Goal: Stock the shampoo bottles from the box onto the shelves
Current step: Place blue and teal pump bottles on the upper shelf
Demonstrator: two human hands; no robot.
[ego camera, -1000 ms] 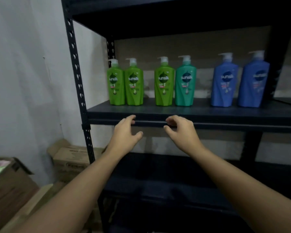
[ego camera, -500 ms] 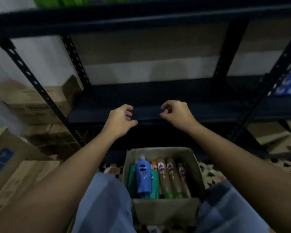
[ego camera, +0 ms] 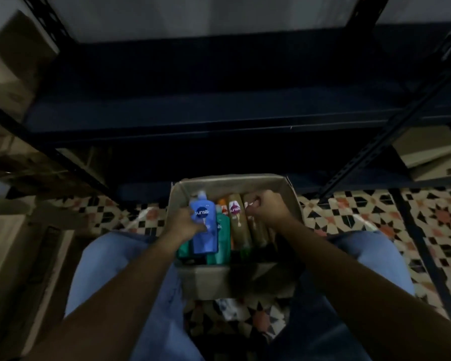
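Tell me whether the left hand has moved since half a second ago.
Yes. The left hand was up by the shelf edge; it has dropped into the cardboard box and now grips the blue bottle.

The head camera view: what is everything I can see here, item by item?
Cardboard box: one, brown, open, on the floor between the person's knees.
Blue bottle: one, lying on top at the box's left.
Teal bottle: at least one, beside and partly under the blue one.
Orange bottle: one, mostly hidden, near the box's far wall.
Tan bottles: at least two, right half of the box.
Shelf: dark metal, bare, above the box.
Other cartons: several, brown, blurred, at both sides.
Tiled floor: patterned.
Jeans: light blue, both legs.
Left hand: fingers around the blue bottle.
Right hand: curled over the tan bottles; grip unclear.
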